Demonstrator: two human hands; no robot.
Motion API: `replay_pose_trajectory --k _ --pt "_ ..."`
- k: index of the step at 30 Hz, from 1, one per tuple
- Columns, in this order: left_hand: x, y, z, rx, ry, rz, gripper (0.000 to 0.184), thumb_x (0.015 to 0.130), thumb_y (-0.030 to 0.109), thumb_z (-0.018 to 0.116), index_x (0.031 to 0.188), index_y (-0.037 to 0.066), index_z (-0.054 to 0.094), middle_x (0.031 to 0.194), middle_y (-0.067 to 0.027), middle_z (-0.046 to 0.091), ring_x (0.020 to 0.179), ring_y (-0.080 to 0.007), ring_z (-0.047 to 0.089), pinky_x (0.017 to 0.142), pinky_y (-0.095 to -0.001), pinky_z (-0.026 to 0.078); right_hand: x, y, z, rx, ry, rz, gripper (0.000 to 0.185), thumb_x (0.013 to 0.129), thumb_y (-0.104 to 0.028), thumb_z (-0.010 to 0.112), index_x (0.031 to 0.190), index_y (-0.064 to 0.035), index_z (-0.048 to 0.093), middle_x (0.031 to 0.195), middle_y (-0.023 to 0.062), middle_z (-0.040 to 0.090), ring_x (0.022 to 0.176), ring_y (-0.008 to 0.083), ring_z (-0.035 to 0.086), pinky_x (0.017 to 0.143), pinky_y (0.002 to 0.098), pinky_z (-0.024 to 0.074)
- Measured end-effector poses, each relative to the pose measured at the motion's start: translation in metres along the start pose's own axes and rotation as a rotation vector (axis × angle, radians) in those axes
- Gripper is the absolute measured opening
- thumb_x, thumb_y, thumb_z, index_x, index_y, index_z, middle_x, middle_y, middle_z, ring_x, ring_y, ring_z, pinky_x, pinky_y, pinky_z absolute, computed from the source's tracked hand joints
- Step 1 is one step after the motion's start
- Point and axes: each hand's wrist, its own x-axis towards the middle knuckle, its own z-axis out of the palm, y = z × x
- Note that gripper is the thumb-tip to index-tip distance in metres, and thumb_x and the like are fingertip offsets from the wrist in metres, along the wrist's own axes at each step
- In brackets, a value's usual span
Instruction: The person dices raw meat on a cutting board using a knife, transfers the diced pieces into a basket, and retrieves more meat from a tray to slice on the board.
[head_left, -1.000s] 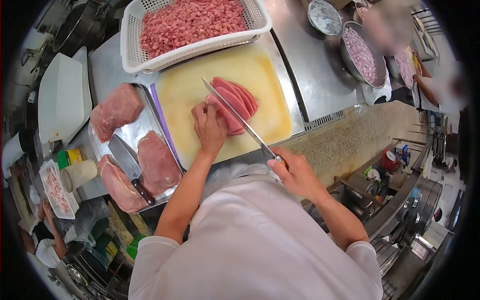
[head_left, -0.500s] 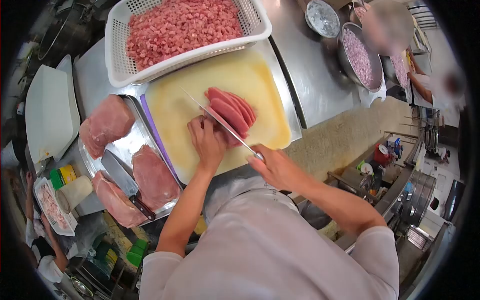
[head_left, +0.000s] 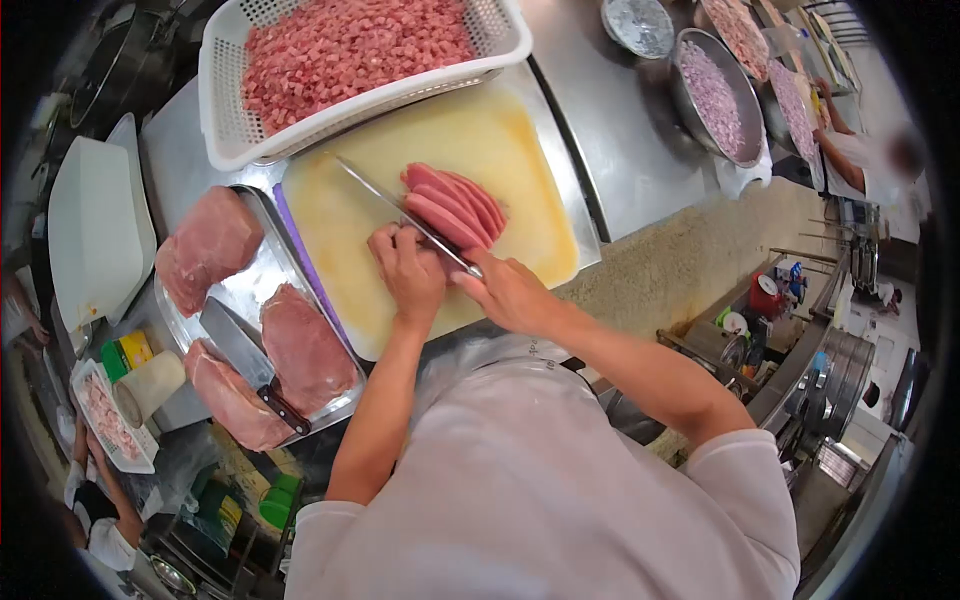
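My right hand (head_left: pixel 508 290) is closed round the handle of a long knife (head_left: pixel 385 197), whose blade slants up and left over a yellowish cutting board (head_left: pixel 350 300). My left hand (head_left: pixel 412 275) presses with curled fingers on a piece of meat, mostly hidden under it, left of the blade. Several overlapping meat slices (head_left: pixel 455 205) lie just right of the blade. A metal tray (head_left: pixel 270 225) left of the board holds large pieces of meat (head_left: pixel 305 345) and a second knife (head_left: pixel 238 340) with a dark handle.
A white basket (head_left: pixel 210 110) of diced meat stands beyond the board. Metal bowls (head_left: pixel 748 115) with chopped pink-white food are at the upper right. A white tub (head_left: pixel 95 230) stands at left. Parts of other people (head_left: pixel 110 490) show at lower left and upper right.
The knife and my right hand have moved left and nearer my left hand. The slices beside the blade have spread slightly. The whole view has shifted a little.
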Motion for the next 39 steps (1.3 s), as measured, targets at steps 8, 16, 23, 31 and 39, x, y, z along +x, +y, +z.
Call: replay_pose_trajectory --k 8,16,23,31,39 --pt "-0.006 -0.011 0.005 -0.040 0.047 0.033 0.022 0.081 0.002 0.055 0.102 0.000 0.062 0.107 -0.0236 0.052 0.104 -0.0427 0.052 0.093 -0.0541 0.045 -0.047 0.021 -0.004 0.058 -0.035 0.054 0.041 0.108 -0.036 0.055 0.126 0.0012 0.058 0.084 0.0292 0.069 0.087 0.0518 0.068 0.077 0.0598 0.0512" --pt "-0.006 -0.001 0.000 -0.033 0.049 -0.048 0.025 0.082 0.004 0.056 0.105 -0.004 0.062 0.105 -0.0239 0.052 0.100 -0.0432 0.052 0.089 -0.0542 0.046 -0.077 -0.051 -0.054 0.101 -0.072 0.136 0.044 0.107 -0.032 0.059 0.131 0.0056 0.060 0.076 0.0267 0.067 0.073 0.0469 0.067 0.071 0.0528 0.0515" --pt "-0.005 -0.004 0.000 -0.047 0.010 -0.028 0.025 0.087 0.010 0.058 0.108 -0.004 0.060 0.105 -0.0241 0.052 0.100 -0.0432 0.052 0.088 -0.0536 0.045 -0.054 -0.047 -0.048 0.141 -0.126 0.121 0.037 0.105 -0.025 0.062 0.124 0.0065 0.058 0.076 0.0284 0.067 0.073 0.0509 0.065 0.067 0.0573 0.0491" --pt "-0.008 -0.009 0.005 -0.073 0.053 -0.037 0.021 0.089 0.010 0.056 0.107 0.000 0.060 0.108 -0.0229 0.053 0.097 -0.0415 0.055 0.082 -0.0528 0.048 -0.023 -0.049 -0.022 0.053 -0.051 0.086 0.039 0.105 -0.031 0.061 0.116 0.0057 0.054 0.080 0.0305 0.068 0.079 0.0530 0.066 0.069 0.0605 0.0506" --pt "0.005 -0.011 0.004 -0.080 0.060 -0.054 0.021 0.094 0.008 0.044 0.102 -0.006 0.057 0.104 -0.0241 0.050 0.099 -0.0430 0.050 0.090 -0.0532 0.043 -0.010 -0.004 0.007 -0.104 0.004 0.015 0.044 0.106 -0.030 0.060 0.127 0.0076 0.053 0.079 0.0294 0.069 0.077 0.0523 0.067 0.070 0.0594 0.0510"
